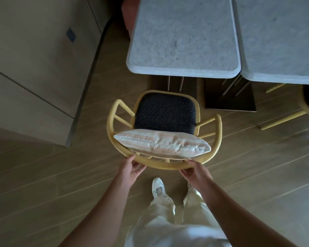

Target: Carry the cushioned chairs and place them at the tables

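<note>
The cushioned chair (165,111) is standing just ahead of both hands, its seat facing the grey table (184,41) beyond. The left hand (131,169) and right hand (194,171) are gripping its curved yellow backrest, apart, a patterned pillow (161,142) resting just beyond the fingers.
</note>
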`<move>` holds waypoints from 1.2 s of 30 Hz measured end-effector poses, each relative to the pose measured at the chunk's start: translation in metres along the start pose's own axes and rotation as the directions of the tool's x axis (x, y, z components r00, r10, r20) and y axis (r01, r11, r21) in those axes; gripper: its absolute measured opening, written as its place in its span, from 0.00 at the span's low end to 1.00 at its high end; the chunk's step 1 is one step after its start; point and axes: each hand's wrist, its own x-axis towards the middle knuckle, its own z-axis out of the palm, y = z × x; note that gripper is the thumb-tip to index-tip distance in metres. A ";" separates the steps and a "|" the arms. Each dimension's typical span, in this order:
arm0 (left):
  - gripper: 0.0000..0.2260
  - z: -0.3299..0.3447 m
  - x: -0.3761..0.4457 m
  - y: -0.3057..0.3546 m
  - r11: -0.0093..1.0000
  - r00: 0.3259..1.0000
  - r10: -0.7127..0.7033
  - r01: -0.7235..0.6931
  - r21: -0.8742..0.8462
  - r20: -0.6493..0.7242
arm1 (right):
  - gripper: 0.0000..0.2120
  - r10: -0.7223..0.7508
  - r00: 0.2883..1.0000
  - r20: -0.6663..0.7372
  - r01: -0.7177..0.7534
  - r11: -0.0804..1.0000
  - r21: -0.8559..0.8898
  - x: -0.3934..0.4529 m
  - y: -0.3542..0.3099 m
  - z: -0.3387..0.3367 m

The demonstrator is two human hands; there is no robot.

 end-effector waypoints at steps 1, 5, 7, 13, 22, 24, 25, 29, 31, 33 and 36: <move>0.10 0.000 -0.001 -0.003 1.000 1.000 -0.007 0.007 0.007 0.000 | 0.17 -0.014 0.999 -0.032 0.014 1.000 0.003 0.000 -0.001 -0.002; 0.12 -0.002 -0.007 -0.025 0.995 0.999 -0.025 0.028 0.091 -0.030 | 0.18 -0.052 0.992 -0.114 0.045 0.997 -0.070 -0.007 -0.008 -0.017; 0.13 -0.005 -0.009 -0.037 0.989 0.998 -0.021 0.029 0.146 -0.057 | 0.18 -0.051 0.989 -0.142 0.039 0.995 -0.089 -0.011 -0.008 -0.028; 0.15 -0.013 -0.017 -0.048 0.986 0.998 -0.015 0.025 0.164 -0.062 | 0.16 -0.034 0.989 -0.145 0.025 0.997 -0.067 -0.022 0.004 -0.042; 0.15 -0.002 -0.032 -0.057 0.977 0.994 0.039 -0.017 0.211 -0.104 | 0.08 -0.021 0.994 -0.105 0.026 0.999 0.040 -0.039 0.000 -0.054; 0.16 0.002 -0.038 -0.062 0.972 0.992 0.061 -0.034 0.231 -0.109 | 0.12 -0.012 0.995 -0.103 0.017 0.998 0.054 -0.043 -0.001 -0.061; 0.17 0.004 -0.043 -0.066 0.972 0.991 0.071 -0.043 0.232 -0.111 | 0.13 -0.014 0.995 -0.099 0.019 0.999 0.042 -0.047 -0.003 -0.065; 0.19 0.022 -0.067 -0.080 0.954 0.984 0.151 -0.118 0.277 -0.100 | 0.16 -0.071 0.995 -0.063 0.070 0.997 -0.024 -0.063 -0.009 -0.077; 0.20 0.032 -0.085 -0.091 0.937 0.975 0.214 -0.186 0.295 -0.063 | 0.19 -0.109 0.993 -0.036 0.108 0.993 -0.043 -0.074 -0.017 -0.084; 0.18 0.041 -0.106 -0.105 0.906 0.955 0.295 -0.271 0.325 -0.025 | 0.20 -0.161 0.987 0.010 0.161 0.982 -0.094 -0.088 -0.024 -0.092; 0.19 0.053 -0.137 -0.121 0.853 0.914 0.405 -0.393 0.343 0.039 | 0.22 -0.275 0.953 0.125 0.296 0.933 -0.204 -0.110 -0.035 -0.101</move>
